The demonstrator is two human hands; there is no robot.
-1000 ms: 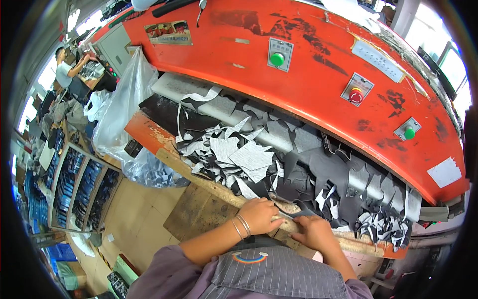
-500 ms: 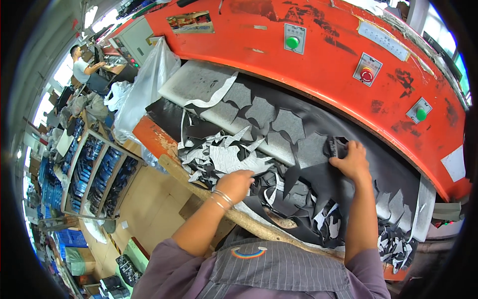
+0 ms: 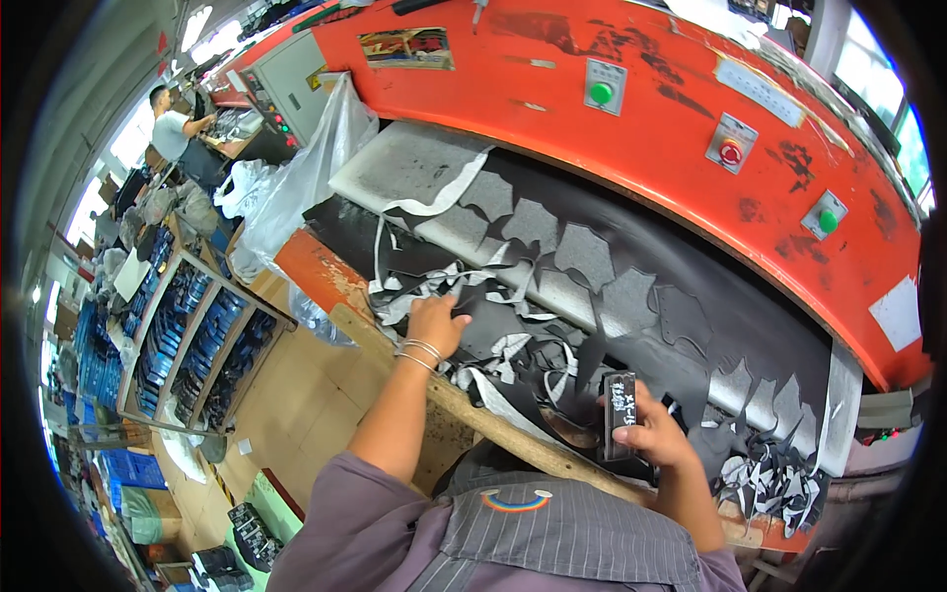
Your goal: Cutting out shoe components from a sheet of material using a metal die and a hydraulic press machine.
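My right hand (image 3: 656,429) grips a dark, block-shaped cutting die (image 3: 619,416) with pale marks on its face, raised over the near edge of the work surface. My left hand (image 3: 437,326) is over a heap of dark and whitish offcuts (image 3: 493,331), thumb apart from the fingers, with nothing visibly held. Beyond both hands spreads a black sheet of leather-like material (image 3: 631,227). A row of grey, notched cut-out shapes (image 3: 584,257) runs along it, and a darker cut shape (image 3: 682,318) lies at its right end.
An orange-red machine beam (image 3: 513,99) crosses behind the sheet, with green buttons (image 3: 602,94) and a red button (image 3: 730,152). More scraps (image 3: 769,483) lie at the right. A worn wooden edge (image 3: 473,419) borders the surface. Shelves (image 3: 187,345) and a person (image 3: 176,133) are at the left.
My right hand has drawn back toward me from the sheet with the cutting die, and a dark cut shape now shows there. My left hand has moved left and farther over the scraps.
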